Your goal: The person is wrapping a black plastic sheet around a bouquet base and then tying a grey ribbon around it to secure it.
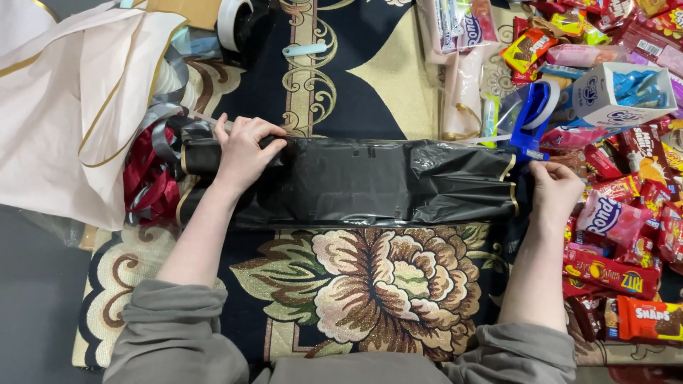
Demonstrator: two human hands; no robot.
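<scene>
A long sheet of black wrapping film with a gold edge (370,181) lies stretched across a dark floral carpet (377,284). My left hand (242,153) presses on and grips its left end, near a bunch of red and silver ribbons (153,171). My right hand (555,186) pinches the right end of the film by its gold border. A blue tape dispenser (532,121) stands just behind my right hand.
Many snack packets (619,213) are piled on the right, with a white and blue carton (619,92) behind them. Pale pink wrapping paper (64,107) lies at the left. A tape roll (231,21) and a light blue clip (304,50) sit at the back.
</scene>
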